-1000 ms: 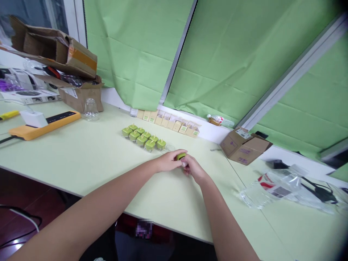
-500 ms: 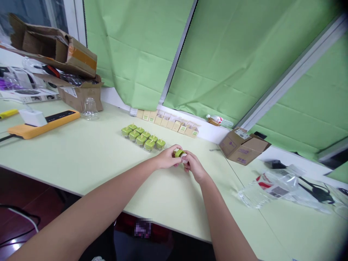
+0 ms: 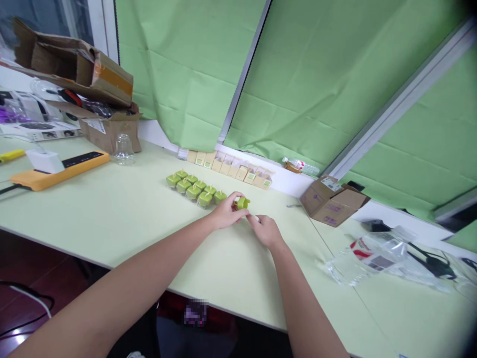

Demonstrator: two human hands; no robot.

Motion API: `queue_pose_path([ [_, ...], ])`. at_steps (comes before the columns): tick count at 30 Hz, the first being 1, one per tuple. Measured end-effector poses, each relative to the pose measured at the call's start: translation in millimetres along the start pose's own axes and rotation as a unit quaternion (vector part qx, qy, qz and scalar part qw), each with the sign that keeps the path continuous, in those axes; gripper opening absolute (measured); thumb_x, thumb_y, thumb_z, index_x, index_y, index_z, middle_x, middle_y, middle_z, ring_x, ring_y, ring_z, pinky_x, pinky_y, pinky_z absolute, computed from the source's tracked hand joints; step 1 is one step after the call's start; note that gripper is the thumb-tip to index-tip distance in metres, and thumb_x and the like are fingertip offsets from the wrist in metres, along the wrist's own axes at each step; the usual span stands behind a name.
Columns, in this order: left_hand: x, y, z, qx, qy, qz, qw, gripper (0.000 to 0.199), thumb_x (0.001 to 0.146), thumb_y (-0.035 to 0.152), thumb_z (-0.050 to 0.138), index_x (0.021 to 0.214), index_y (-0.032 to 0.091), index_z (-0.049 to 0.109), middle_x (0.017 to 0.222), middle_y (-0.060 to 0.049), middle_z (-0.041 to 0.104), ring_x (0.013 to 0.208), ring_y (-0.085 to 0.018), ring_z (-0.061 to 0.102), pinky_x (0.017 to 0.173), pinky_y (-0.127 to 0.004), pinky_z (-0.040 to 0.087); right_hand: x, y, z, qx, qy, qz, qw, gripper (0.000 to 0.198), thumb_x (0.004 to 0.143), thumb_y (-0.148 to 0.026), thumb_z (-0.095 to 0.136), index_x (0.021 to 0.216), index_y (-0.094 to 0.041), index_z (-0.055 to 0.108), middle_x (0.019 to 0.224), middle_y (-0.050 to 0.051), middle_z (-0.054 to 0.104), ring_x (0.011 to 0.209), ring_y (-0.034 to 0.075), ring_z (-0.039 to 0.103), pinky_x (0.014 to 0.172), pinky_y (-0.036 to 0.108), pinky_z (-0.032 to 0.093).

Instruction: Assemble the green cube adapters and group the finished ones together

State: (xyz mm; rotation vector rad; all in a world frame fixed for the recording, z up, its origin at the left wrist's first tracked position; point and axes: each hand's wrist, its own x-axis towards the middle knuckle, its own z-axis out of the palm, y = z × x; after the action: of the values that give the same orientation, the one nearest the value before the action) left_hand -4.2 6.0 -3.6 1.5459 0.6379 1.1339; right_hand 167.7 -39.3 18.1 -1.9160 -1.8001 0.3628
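Note:
My left hand (image 3: 225, 215) is closed on a small green cap (image 3: 243, 203), held tilted above the table with its open side facing right. My right hand (image 3: 267, 230) is just to the right, its fingers pinched on a small white piece (image 3: 257, 219) that is mostly hidden. The thumbs of both hands are close together below the cap. Just beyond my left hand stand several small clear containers with green tops (image 3: 204, 199) in two rows, each top bearing a yellowish stem.
Small open cardboard boxes (image 3: 234, 169) line the back of the table (image 3: 141, 219). A brown carton (image 3: 333, 201) and a large clear plastic bottle (image 3: 367, 256) are at right. On the left are an orange power strip (image 3: 74, 169), a clear jar (image 3: 124, 149) and stacked cartons (image 3: 108, 129).
The green cap has turned and risen a little in my left hand, so its open side faces right. My right hand has drawn slightly away from it with the white piece.

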Motion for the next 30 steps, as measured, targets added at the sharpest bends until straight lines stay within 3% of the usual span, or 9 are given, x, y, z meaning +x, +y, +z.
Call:
queue_pose_path([
  [4,-2,2,0,0.02,0.014,0.013,1.0,0.043,0.079,0.029,0.066,0.117,0.023,0.046,0.076,0.004,0.056,0.056,-0.008,0.055,0.059,-0.024,0.048,0,4,4,0.003,0.001,-0.006,1.0,0.053,0.086,-0.064,0.043,0.055,-0.022,0.052,0.059,0.007,0.059,0.059,0.019,0.051,0.057,0.029,0.028],
  [9,-7,4,4,0.075,-0.003,0.037,0.996,0.041,0.078,0.028,0.066,0.115,0.023,0.049,0.077,0.004,0.056,0.062,-0.008,0.054,0.06,-0.021,0.044,3,9,13,-0.019,0.055,-0.007,0.998,0.029,0.085,-0.053,0.056,0.081,-0.024,0.058,0.068,0.007,0.062,0.066,0.021,0.053,0.061,0.029,0.025],
  [13,-9,5,5,0.101,-0.01,0.044,0.994,0.042,0.078,0.029,0.066,0.116,0.023,0.049,0.078,0.003,0.057,0.064,-0.01,0.053,0.061,-0.021,0.043,4,8,14,-0.03,0.051,-0.016,0.998,0.023,0.084,-0.045,0.057,0.077,-0.023,0.058,0.069,0.007,0.062,0.065,0.02,0.052,0.06,0.029,0.026],
  [17,-8,4,4,0.11,0.003,0.051,0.993,0.043,0.078,0.031,0.066,0.117,0.023,0.05,0.08,0.002,0.058,0.066,-0.01,0.053,0.062,-0.022,0.044,4,4,10,0.021,0.036,-0.029,0.999,0.022,0.084,-0.041,0.055,0.073,-0.023,0.062,0.066,0.003,0.062,0.062,0.017,0.051,0.059,0.028,0.031],
  [19,-7,3,3,0.104,0.009,0.053,0.993,0.043,0.079,0.032,0.066,0.118,0.023,0.05,0.081,0.002,0.058,0.066,-0.01,0.054,0.062,-0.022,0.044,5,0,7,0.101,0.018,-0.014,0.995,0.023,0.083,-0.042,0.055,0.076,-0.023,0.066,0.067,0.003,0.063,0.062,0.017,0.053,0.058,0.028,0.035],
  [21,-6,3,3,0.091,0.019,0.053,0.994,0.044,0.08,0.034,0.065,0.119,0.023,0.049,0.082,0.001,0.058,0.065,-0.01,0.054,0.062,-0.022,0.044,6,-2,5,0.223,-0.011,0.026,0.974,0.024,0.082,-0.044,0.056,0.082,-0.022,0.068,0.07,0.003,0.063,0.064,0.018,0.057,0.056,0.028,0.04],
  [24,-3,3,2,0.072,0.048,0.049,0.995,0.044,0.08,0.033,0.066,0.119,0.023,0.049,0.084,0.001,0.059,0.062,-0.009,0.053,0.061,-0.022,0.044,6,-5,2,0.387,-0.055,0.089,0.916,0.023,0.083,-0.041,0.057,0.092,-0.021,0.066,0.08,0.004,0.064,0.068,0.019,0.063,0.056,0.029,0.047],
  [30,1,1,1,0.036,0.079,0.039,0.995,0.045,0.079,0.033,0.068,0.119,0.023,0.05,0.084,0.0,0.063,0.058,-0.008,0.053,0.058,-0.021,0.044,2,-5,-3,0.519,-0.119,0.083,0.842,0.02,0.083,-0.025,0.058,0.102,-0.021,0.06,0.099,0.007,0.066,0.081,0.021,0.068,0.067,0.033,0.055],
])
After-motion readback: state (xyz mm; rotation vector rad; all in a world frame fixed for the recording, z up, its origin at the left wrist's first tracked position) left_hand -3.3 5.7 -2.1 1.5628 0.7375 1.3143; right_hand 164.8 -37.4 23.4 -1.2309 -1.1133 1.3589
